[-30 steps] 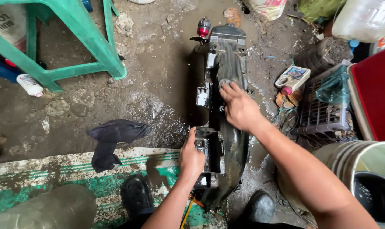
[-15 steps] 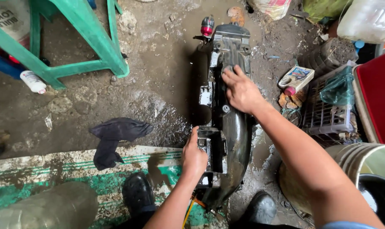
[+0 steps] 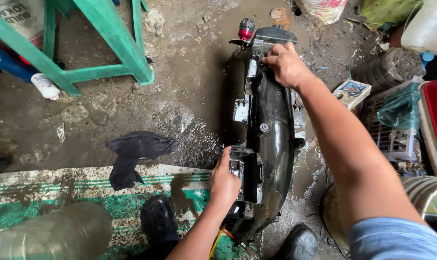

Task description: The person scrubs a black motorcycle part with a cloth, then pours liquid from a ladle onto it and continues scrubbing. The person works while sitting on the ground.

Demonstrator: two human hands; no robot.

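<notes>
On the wet, muddy workshop floor (image 3: 189,86), your left hand (image 3: 224,182) clamps the black motorcycle fender's (image 3: 271,130) near bracket while your right hand (image 3: 286,63) grips its far end; fasteners remain fitted.

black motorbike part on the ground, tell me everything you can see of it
The black motorbike part is a long, curved, glossy shell, plastic by the look, wet and mud-streaked. It lies lengthwise on the muddy floor, running away from the person. A boxy bracket section sits at its near end, bolts and grey fittings run along its left side, and a small red cap stands beside its far end. The left hand grips the near bracket; the right hand presses on the far end.
</notes>
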